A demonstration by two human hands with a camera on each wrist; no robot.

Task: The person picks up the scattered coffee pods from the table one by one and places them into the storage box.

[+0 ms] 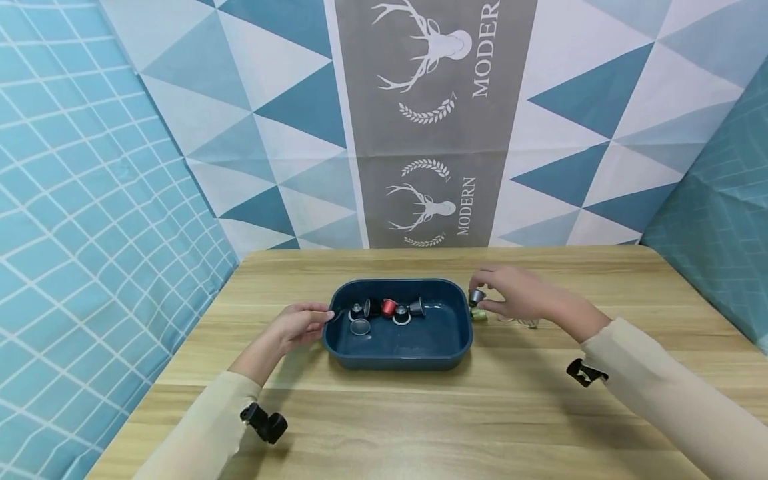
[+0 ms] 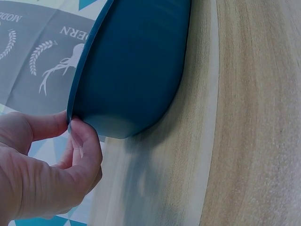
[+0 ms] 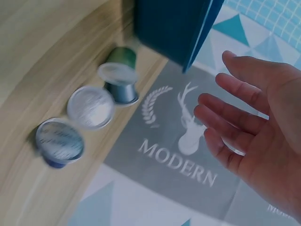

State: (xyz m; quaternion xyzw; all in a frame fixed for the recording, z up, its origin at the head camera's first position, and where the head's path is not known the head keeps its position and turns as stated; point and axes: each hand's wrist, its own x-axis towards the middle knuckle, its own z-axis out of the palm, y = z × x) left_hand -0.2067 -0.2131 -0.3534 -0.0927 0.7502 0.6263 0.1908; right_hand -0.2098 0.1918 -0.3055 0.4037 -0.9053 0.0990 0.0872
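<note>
My left hand (image 1: 300,325) pinches the left rim of a dark blue tray (image 1: 435,327) between thumb and fingers, as the left wrist view shows at the tray wall (image 2: 136,61). Several coffee capsules lie in the tray's left and middle part, among them a red capsule (image 1: 389,307). Off its right end hovers my right hand (image 1: 513,293), thumb and fingers spread. Between them in the head view appears a grey capsule (image 1: 477,297), beside a green capsule (image 1: 479,315). The right wrist view shows the fingers apart from the capsules, with nothing held.
On the wooden table (image 1: 384,420) right of the tray, a capsule with a silver lid (image 3: 91,107) and a blue capsule (image 3: 59,143) lie near the green one. A patterned cloth (image 1: 432,133) hangs behind the table, and blue checked cloth (image 1: 90,200) stands at the left.
</note>
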